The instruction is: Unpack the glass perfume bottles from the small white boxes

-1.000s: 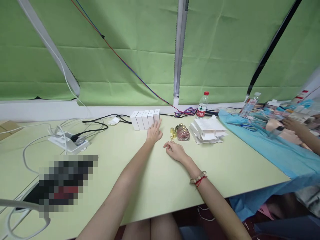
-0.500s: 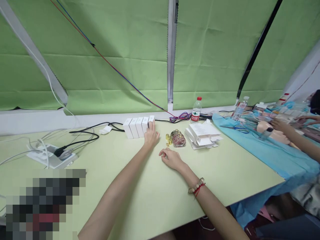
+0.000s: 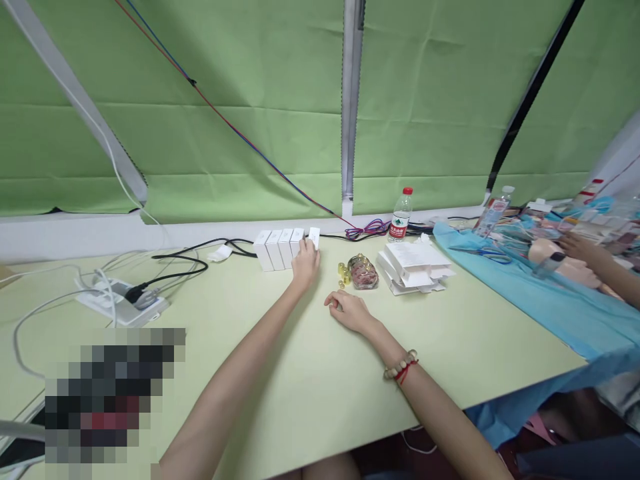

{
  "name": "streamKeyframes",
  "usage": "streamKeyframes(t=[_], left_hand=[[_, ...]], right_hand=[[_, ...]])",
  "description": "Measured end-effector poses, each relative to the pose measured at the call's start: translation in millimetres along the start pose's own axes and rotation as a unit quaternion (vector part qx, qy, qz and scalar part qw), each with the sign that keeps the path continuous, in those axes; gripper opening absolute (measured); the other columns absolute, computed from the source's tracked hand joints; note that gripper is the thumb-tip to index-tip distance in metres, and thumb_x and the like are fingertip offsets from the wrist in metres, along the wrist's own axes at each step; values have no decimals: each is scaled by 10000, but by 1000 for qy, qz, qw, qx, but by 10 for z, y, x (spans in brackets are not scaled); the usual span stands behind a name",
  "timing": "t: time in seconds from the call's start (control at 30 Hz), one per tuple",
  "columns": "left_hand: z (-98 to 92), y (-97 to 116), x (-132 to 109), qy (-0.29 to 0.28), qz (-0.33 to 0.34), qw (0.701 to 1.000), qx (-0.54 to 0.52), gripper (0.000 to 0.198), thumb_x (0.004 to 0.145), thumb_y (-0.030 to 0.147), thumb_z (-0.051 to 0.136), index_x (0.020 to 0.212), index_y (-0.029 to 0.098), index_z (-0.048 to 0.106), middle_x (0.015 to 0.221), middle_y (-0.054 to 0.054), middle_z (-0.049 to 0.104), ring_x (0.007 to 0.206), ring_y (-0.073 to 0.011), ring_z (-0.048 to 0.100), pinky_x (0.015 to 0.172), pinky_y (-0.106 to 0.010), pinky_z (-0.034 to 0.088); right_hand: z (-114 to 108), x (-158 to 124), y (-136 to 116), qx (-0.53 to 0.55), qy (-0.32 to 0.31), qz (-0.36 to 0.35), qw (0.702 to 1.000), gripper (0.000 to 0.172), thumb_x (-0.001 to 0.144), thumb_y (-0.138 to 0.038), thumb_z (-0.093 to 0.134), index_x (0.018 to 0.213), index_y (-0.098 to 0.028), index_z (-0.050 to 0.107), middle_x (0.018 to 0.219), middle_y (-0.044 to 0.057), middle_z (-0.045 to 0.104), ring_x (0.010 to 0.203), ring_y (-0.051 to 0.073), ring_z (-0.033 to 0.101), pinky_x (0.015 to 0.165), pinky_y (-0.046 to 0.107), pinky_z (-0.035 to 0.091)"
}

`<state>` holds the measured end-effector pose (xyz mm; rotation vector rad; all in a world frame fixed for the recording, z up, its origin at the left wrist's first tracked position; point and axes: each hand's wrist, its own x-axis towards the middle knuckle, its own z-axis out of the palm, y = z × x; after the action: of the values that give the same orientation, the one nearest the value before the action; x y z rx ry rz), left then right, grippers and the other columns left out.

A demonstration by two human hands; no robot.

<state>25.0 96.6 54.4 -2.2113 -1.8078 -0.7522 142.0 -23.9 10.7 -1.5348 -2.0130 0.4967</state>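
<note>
A row of several small white boxes (image 3: pixel 278 252) stands upright towards the back of the table. My left hand (image 3: pixel 306 265) has its fingers around the rightmost white box (image 3: pixel 314 236), which is slightly apart from the row; the hand hides its lower part. My right hand (image 3: pixel 350 312) rests on the table with loosely bent fingers and nothing visible in them. Just beyond it lie small yellow, shiny pieces (image 3: pixel 344 272) and a clear package with pinkish-brown contents (image 3: pixel 363 272). Flattened white cartons (image 3: pixel 414 267) are piled to the right.
A red-capped water bottle (image 3: pixel 401 215) stands behind the cartons. Cables and a white power strip (image 3: pixel 123 303) occupy the left side. On the right, a blue sheet (image 3: pixel 520 293) bears scissors (image 3: pixel 487 255) and another bottle (image 3: pixel 494 212); a co-worker's hand (image 3: pixel 575 248) is there too.
A gap has opened between the rightmost white box and the row, with my left hand shifted slightly right. My right hand stays about where it was. The camera view has turned a little.
</note>
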Motion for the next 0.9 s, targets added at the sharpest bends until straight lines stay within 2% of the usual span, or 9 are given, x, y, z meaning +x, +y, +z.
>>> streamKeyframes(t=[0.1, 0.2, 0.3, 0.47, 0.57, 0.7, 0.8, 0.9], left_hand=[[-3, -85, -110, 18, -25, 998, -56, 295, 855, 325, 371, 1108, 178, 402, 1121, -113, 517, 834, -216, 609, 589, -293, 446], [33, -196, -332, 22, -36, 994, -98, 432, 812, 326, 443, 1200, 191, 309, 1156, -118, 528, 890, -231, 607, 629, -306, 454], [65, -283, -614, -10, -80, 990, -114, 514, 790, 304, 459, 1236, 168, 242, 1007, -114, 601, 820, -250, 624, 623, -332, 454], [-6, -279, -991, -2, -63, 987, -145, 535, 764, 296, 491, 1216, 158, 241, 987, -111, 599, 858, -255, 621, 642, -339, 459], [-81, -232, -1171, 23, -53, 984, -168, 537, 765, 296, 500, 1221, 181, 240, 1020, -104, 586, 880, -232, 617, 635, -318, 459], [-119, -193, -1358, 71, -17, 978, -195, 552, 744, 322, 541, 1206, 192, 270, 979, -80, 591, 862, -206, 618, 617, -294, 459], [-91, -195, -1410, 120, 45, 970, -206, 550, 704, 301, 581, 1174, 206, 312, 984, -71, 603, 808, -181, 623, 625, -284, 468], [-59, -228, -1395, 150, 142, 952, -224, 547, 660, 296, 608, 1130, 211, 341, 1018, -69, 601, 798, -169, 620, 611, -276, 479]], right_hand=[[-2, 2, 16, 3, -2, -7, 1000, 218, 774, -171, 447, 913, -236, 602, 825, -23, 589, 716, 101, 530, 642, 227, 320], [3, 10, 42, 2, -5, -11, 1000, 220, 767, -180, 456, 923, -237, 600, 822, -25, 593, 698, 101, 523, 637, 228, 321], [8, 16, 72, 1, -2, -10, 1000, 221, 765, -196, 464, 934, -241, 598, 816, -29, 597, 675, 103, 515, 628, 232, 320], [-2, -9, 111, 25, -1, -14, 1000, 255, 785, -250, 461, 1019, -243, 563, 790, -33, 609, 665, 113, 528, 635, 241, 344], [0, -46, 117, 41, 6, -2, 999, 390, 782, -371, 501, 1152, -247, 488, 828, -27, 621, 644, 122, 540, 653, 264, 372], [51, -92, 71, 108, 43, 28, 993, 584, 755, -502, 519, 1271, -259, 397, 1050, 22, 604, 572, 103, 542, 685, 308, 424], [120, -108, -15, 210, 54, 45, 975, 576, 799, -516, 444, 1312, -270, 357, 1168, 51, 567, 576, 104, 576, 680, 316, 454], [199, -97, -113, 228, 65, 48, 970, 547, 798, -515, 455, 1285, -273, 399, 1200, 51, 567, 709, 151, 617, 752, 341, 455]])
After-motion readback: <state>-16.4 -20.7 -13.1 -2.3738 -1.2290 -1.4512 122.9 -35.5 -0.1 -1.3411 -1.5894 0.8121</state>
